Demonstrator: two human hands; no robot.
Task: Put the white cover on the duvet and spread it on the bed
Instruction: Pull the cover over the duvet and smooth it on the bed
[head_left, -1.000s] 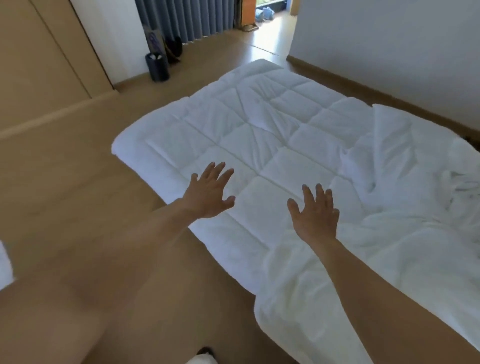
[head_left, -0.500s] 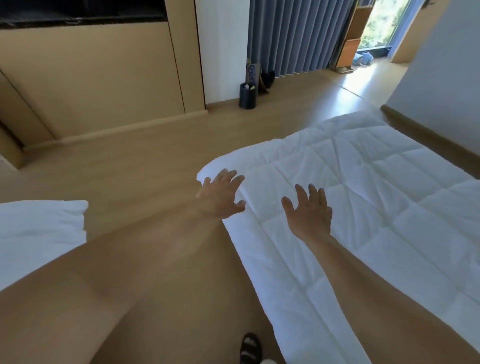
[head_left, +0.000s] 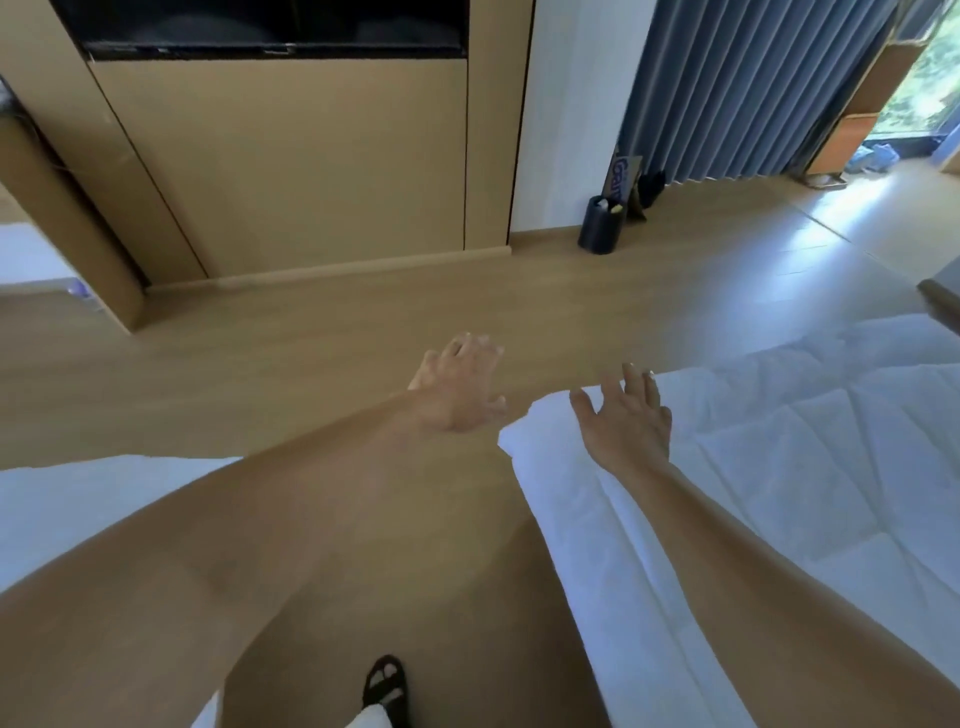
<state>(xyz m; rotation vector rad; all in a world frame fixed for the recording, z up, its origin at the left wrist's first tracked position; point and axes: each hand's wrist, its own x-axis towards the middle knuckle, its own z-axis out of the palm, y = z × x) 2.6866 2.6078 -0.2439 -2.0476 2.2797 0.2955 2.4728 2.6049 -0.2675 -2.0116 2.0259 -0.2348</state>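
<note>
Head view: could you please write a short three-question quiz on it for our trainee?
1. True or false: the left hand grips the duvet.
2. The right hand is above: A the duvet's corner, B the duvet's middle, C bare floor.
3. Fill in: the bin near the curtain is ____ in colour.
Key: 1 false; 2 A; 3 black.

Blue lettering on the leaning board (head_left: 625, 179) (by the black bin (head_left: 600, 231)) cannot be read.
</note>
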